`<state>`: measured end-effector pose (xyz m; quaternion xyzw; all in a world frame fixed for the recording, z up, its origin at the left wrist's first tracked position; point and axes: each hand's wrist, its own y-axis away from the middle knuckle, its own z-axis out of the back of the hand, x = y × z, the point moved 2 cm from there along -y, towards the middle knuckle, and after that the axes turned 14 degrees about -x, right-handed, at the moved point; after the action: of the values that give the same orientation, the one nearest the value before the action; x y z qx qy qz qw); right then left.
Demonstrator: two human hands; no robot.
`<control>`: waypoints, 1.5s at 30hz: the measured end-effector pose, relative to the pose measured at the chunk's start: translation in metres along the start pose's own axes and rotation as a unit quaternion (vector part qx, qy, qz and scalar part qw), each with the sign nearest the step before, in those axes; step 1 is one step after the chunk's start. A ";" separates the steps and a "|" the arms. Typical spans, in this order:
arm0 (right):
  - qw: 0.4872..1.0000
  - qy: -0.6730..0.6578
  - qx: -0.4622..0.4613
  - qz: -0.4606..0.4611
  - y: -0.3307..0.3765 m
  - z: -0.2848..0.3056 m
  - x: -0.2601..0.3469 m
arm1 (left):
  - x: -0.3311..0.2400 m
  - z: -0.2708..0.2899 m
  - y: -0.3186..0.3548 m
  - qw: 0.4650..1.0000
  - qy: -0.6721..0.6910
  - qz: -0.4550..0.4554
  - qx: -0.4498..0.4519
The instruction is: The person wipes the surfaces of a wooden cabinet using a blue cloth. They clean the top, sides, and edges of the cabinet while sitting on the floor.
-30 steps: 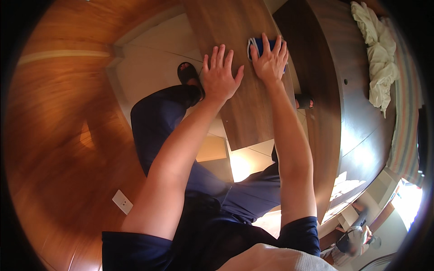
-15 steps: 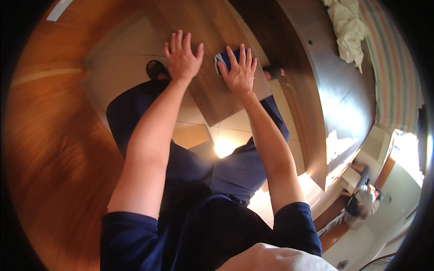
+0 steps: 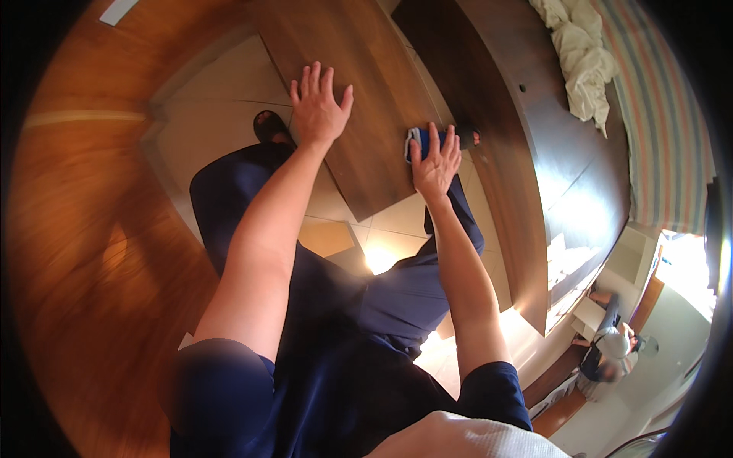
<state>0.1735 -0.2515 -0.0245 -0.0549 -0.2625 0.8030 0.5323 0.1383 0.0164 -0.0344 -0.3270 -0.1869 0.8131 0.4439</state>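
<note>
A brown wooden board (image 3: 366, 145) lies lengthwise in front of me, above the tiled floor. My left hand (image 3: 319, 111) rests on the board toward its left edge, fingers spread and nothing in them. At the right edge of the board, my right hand (image 3: 437, 166) holds a folded blue cloth (image 3: 419, 140) with a pale border. The thumb lies on its left part and the fingers reach over its right part, hiding much of it.
To the right stands a dark wooden piece (image 3: 508, 145) with a long curved-looking edge. Cream fabric (image 3: 576, 65) and a striped cloth (image 3: 649, 114) lie beyond it. An orange-brown wooden surface (image 3: 92, 267) fills the left. Another person (image 3: 611, 343) is at the far right.
My right hand has moved right and toward me with the blue cloth, to the board's right edge. My left hand has shifted slightly right and nearer.
</note>
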 end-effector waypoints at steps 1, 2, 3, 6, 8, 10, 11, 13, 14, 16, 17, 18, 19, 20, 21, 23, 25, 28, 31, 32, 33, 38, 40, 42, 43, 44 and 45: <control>1.000 0.010 -0.001 -0.002 -0.007 -0.002 0.000 | -0.001 0.001 0.000 1.000 -0.001 0.003 0.003; 1.000 0.021 0.005 -0.002 -0.014 -0.005 0.000 | -0.001 0.001 0.000 1.000 -0.003 0.005 0.006; 1.000 0.026 0.011 -0.004 -0.021 -0.009 0.002 | -0.001 0.002 -0.001 1.000 -0.004 0.008 0.009; 0.999 0.025 0.028 -0.001 -0.042 -0.021 0.008 | -0.002 0.007 -0.002 0.999 -0.012 0.015 0.027; 0.999 0.013 0.034 0.010 -0.056 -0.030 0.015 | -0.002 0.008 -0.002 0.999 -0.011 0.018 0.034; 0.999 -0.001 0.037 0.024 -0.073 -0.040 0.022 | -0.003 0.008 -0.002 0.999 -0.009 0.021 0.039; 0.999 -0.007 0.035 0.030 -0.081 -0.046 0.027 | -0.004 0.008 -0.002 0.999 -0.008 0.021 0.043; 0.999 -0.001 0.040 0.031 -0.096 -0.059 0.038 | -0.005 0.009 -0.002 0.999 -0.008 0.020 0.046; 0.999 0.003 0.040 0.031 -0.104 -0.065 0.043 | -0.005 0.008 -0.002 0.999 -0.007 0.017 0.047; 0.999 0.000 0.036 0.029 -0.113 -0.080 0.053 | -0.004 0.007 -0.001 0.999 -0.005 0.019 0.043; 0.999 0.000 0.029 0.032 -0.117 -0.084 0.058 | -0.004 0.007 -0.002 0.999 -0.002 0.021 0.040; 0.999 0.000 0.021 0.033 -0.118 -0.084 0.059 | -0.005 0.007 -0.002 0.999 0.002 0.021 0.038; 0.999 -0.021 0.022 0.037 -0.118 -0.083 0.058 | -0.004 0.007 -0.003 0.999 0.001 0.019 0.036; 0.998 -0.019 0.018 0.061 -0.113 -0.079 0.056 | -0.004 0.006 -0.003 0.999 0.001 0.017 0.033; 0.996 -0.016 0.013 0.085 -0.105 -0.072 0.053 | -0.005 0.005 -0.002 0.999 0.001 0.015 0.031; 0.993 -0.038 0.027 0.109 -0.086 -0.056 0.050 | -0.004 0.005 -0.002 0.999 -0.006 0.013 0.033; 0.990 -0.048 0.044 0.127 -0.058 -0.031 0.043 | -0.006 0.003 -0.003 0.999 -0.009 0.016 0.033; 0.985 -0.072 0.084 0.131 -0.007 0.008 0.038 | -0.001 0.003 -0.002 0.999 -0.007 0.020 0.030; 0.982 -0.078 0.129 0.117 0.034 0.045 0.025 | -0.001 0.006 -0.002 0.999 -0.002 0.021 0.026; 0.981 -0.076 0.140 0.110 0.040 0.053 0.018 | -0.001 0.007 -0.002 0.999 0.000 0.022 0.027; 0.980 -0.075 0.152 0.104 0.042 0.056 0.012 | -0.002 0.007 -0.004 0.999 0.000 0.023 0.028; 0.991 -0.004 0.111 0.075 0.014 0.036 0.011 | -0.004 0.008 -0.003 0.999 0.013 0.028 0.033; 0.993 0.009 0.097 0.070 -0.005 0.019 0.017 | -0.006 0.008 -0.004 0.999 0.017 0.027 0.035; 0.994 -0.013 0.084 0.066 -0.033 -0.002 0.027 | -0.005 0.009 -0.005 0.999 0.015 0.029 0.038; 0.995 -0.015 0.075 0.071 -0.047 -0.014 0.034 | -0.005 0.010 -0.006 0.999 0.013 0.029 0.042; 0.994 -0.027 0.065 0.082 -0.064 -0.027 0.041 | -0.006 0.011 -0.007 0.998 0.013 0.029 0.047; 0.993 -0.040 0.057 0.092 -0.080 -0.041 0.049 | -0.005 0.011 -0.007 0.998 0.010 0.027 0.048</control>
<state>0.2341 -0.1698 -0.0116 -0.0161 -0.2312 0.8640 0.4470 0.1371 0.0157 -0.0207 -0.3184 -0.1343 0.8297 0.4383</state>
